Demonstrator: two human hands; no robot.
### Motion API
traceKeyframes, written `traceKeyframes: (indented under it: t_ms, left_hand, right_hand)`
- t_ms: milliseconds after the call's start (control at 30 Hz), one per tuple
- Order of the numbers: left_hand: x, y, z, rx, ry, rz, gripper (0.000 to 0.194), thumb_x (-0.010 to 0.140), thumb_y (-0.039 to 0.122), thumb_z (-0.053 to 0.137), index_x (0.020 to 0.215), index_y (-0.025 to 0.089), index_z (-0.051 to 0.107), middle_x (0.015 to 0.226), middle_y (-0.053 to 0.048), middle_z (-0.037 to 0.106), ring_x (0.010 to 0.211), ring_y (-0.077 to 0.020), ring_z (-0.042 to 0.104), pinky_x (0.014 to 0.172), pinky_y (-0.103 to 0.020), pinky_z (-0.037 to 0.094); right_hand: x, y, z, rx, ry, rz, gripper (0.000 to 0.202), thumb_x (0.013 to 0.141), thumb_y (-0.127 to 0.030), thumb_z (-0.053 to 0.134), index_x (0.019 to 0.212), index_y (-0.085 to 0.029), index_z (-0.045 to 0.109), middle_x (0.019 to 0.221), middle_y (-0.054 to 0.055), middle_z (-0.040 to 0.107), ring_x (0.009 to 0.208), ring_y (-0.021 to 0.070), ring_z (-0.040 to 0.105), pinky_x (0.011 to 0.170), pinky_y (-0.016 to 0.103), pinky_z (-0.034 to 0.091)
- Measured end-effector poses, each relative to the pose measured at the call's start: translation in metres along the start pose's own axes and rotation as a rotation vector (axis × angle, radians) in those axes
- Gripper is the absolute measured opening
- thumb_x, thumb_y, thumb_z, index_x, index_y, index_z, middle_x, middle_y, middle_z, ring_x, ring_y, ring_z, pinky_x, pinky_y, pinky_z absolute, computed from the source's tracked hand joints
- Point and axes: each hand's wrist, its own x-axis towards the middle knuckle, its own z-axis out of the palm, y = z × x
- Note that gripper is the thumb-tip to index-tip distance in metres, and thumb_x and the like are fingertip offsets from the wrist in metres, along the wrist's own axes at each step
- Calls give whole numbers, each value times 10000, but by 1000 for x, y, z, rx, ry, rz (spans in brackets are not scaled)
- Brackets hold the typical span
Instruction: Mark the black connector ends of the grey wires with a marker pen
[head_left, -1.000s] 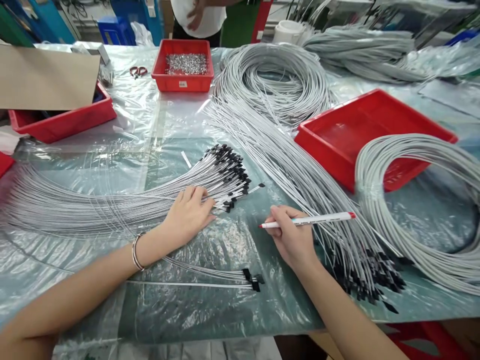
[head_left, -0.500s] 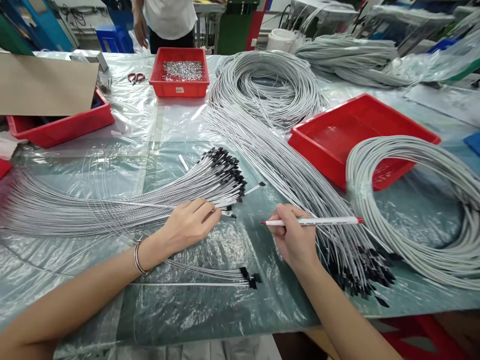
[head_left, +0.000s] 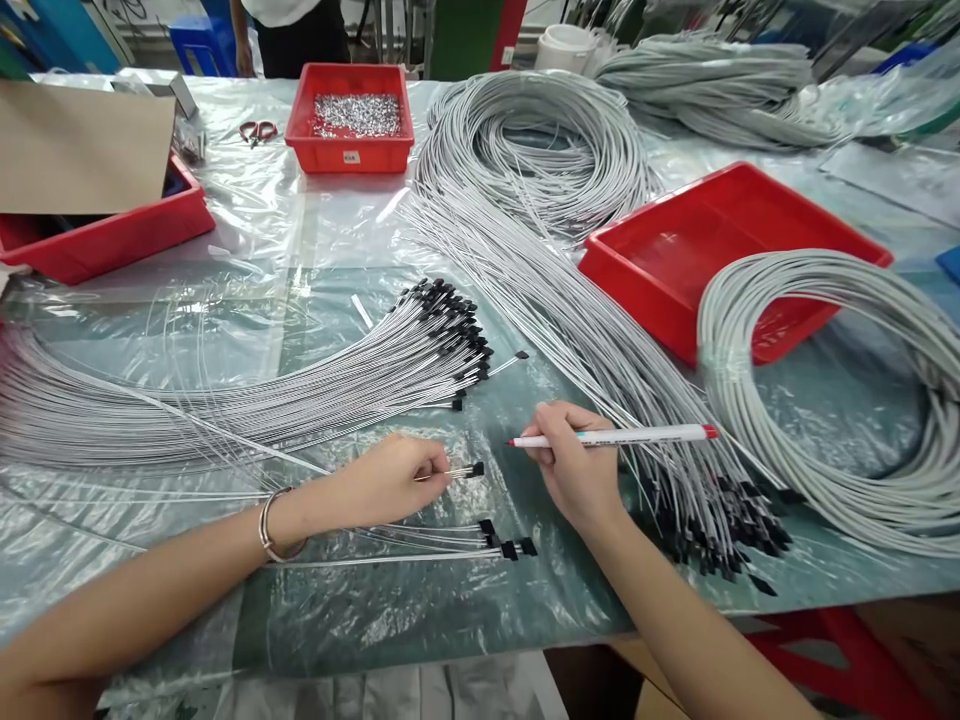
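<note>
My left hand (head_left: 397,480) pinches a thin grey cable (head_left: 463,471) just behind its black end, close above the table. Between the fingers of my right hand (head_left: 574,460) lies a white marker pen (head_left: 652,434), its red tip pointing left toward that cable end. A thick bundle of grey cables with black ends (head_left: 450,330) spreads out beyond my left hand. Nearer to me, below that hand, several separate cables (head_left: 450,537) lie with their black ends to the right. Another cable bundle (head_left: 600,330) runs past my right hand, its black ends beside my right wrist.
A red bin of small metal parts (head_left: 349,155) stands at the back. An open red tray (head_left: 637,290) is at right, partly under a cable coil (head_left: 724,330). A larger coil (head_left: 450,130), red-handled scissors (head_left: 257,131) and a cardboard-covered red bin (head_left: 120,245) are also around. A person (head_left: 300,45) stands behind.
My left hand has moved toward me from the big bundle, drawing one cable away from it. The marker has shifted slightly left with my right hand. The view has tilted down a little.
</note>
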Motion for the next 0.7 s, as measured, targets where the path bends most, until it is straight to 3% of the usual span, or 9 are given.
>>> traceKeyframes:
  t_ms: [100, 267, 500, 700]
  left_hand:
    - [4, 1, -5, -150, -71, -80, 312, 868, 419, 407, 773, 161, 553, 491, 48, 408, 420, -74, 323, 402, -210, 251]
    - [8, 1, -8, -37, -50, -94, 283, 853, 337, 387, 782, 158, 594, 520, 34, 445, 433, -78, 334, 431, -227, 237]
    - [10, 1, -10, -68, -106, -141, 277, 840, 331, 388, 801, 168, 609, 564, 11, 496, 439, -91, 363, 431, -238, 262]
    - [11, -3, -9, -59, -107, -140, 275, 840, 328, 389, 784, 177, 613, 549, 10, 497, 436, -93, 364, 421, -241, 269]
  right_hand:
    - [-6, 1, 4, -187, -53, -90, 327, 799, -287, 564, 496, -162, 571, 434, -22, 444, 417, 86, 365, 431, 232, 294]
    - [-13, -4, 12, -361, -187, -136, 256, 774, -254, 564, 536, -161, 549, 470, -16, 497, 411, 93, 419, 408, 220, 311]
    - [-14, 4, 14, -539, -267, -147, 372, 796, -261, 516, 458, -166, 391, 431, -42, 320, 425, 76, 307, 427, 227, 244]
    - [-15, 6, 14, -601, -254, -182, 368, 797, -255, 517, 473, -166, 367, 443, -46, 299, 433, 71, 279, 435, 231, 233]
